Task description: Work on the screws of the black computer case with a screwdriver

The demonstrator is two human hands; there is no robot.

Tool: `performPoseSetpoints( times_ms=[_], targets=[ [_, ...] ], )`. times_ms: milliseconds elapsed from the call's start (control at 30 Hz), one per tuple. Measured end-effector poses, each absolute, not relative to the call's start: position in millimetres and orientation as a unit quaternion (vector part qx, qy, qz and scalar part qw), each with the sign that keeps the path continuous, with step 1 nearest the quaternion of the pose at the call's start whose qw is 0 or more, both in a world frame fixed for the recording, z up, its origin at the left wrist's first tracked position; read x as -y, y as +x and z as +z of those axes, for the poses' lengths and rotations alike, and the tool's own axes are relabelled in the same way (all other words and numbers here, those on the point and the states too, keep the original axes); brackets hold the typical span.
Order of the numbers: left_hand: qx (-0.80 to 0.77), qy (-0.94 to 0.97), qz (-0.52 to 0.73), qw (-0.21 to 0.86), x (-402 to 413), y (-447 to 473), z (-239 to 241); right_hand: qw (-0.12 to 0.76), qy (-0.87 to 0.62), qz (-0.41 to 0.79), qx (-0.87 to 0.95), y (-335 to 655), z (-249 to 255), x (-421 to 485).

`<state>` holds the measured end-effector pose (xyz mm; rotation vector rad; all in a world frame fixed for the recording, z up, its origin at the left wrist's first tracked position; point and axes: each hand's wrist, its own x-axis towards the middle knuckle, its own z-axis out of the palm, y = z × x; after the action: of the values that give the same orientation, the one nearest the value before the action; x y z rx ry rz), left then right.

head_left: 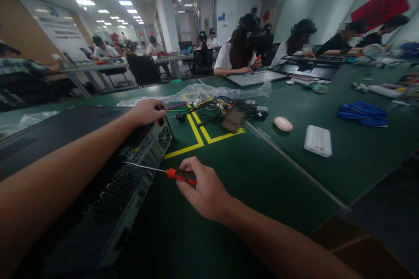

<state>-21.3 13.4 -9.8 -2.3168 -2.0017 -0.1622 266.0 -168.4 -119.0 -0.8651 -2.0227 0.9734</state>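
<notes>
A dark desktop computer case (pixel 55 128) lies on its side at the left, its rear panel with vent holes and a small fan grille (pixel 164 137) facing right. My left hand (pixel 147 112) grips the far rear corner of the case, with fingers curled over the edge. In my right hand (pixel 206 189) is a screwdriver (pixel 172 173) with a red and black handle, closed between thumb and fingers. Its long shaft points left, and the tip is at the rear panel near the slot covers. Whether the tip touches a screw is too small to tell.
Tangled cables (pixel 212 111) and clear plastic wrap (pixel 193 90) lie beyond the case on the green table (pixel 255 183). To the right are a pink oval object (pixel 283 124), a white box-like device (pixel 317 140) and a blue cloth bundle (pixel 362 113). Several people work across the table.
</notes>
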Motion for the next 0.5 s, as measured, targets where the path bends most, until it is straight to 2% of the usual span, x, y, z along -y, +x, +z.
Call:
performPoseSetpoints(
  times_ms=[133, 333, 500],
  targets=[
    [0.653, -0.756, -0.043, 0.033, -20.0, -23.3, -8.5, 0.361, -0.335, 0.381, 0.782, 266.4, -118.4, 169.6],
    [0.637, -0.768, 0.058, 0.018, -42.5, -22.7, -6.2, 0.354, -0.332, 0.390, 0.782, 266.8, -116.8, 169.3],
    [0.662, -0.750, -0.011, -0.007, -42.8, -23.4, -14.7, 0.356, -0.326, 0.396, 0.781, 267.6, -118.9, 169.1]
  ],
)
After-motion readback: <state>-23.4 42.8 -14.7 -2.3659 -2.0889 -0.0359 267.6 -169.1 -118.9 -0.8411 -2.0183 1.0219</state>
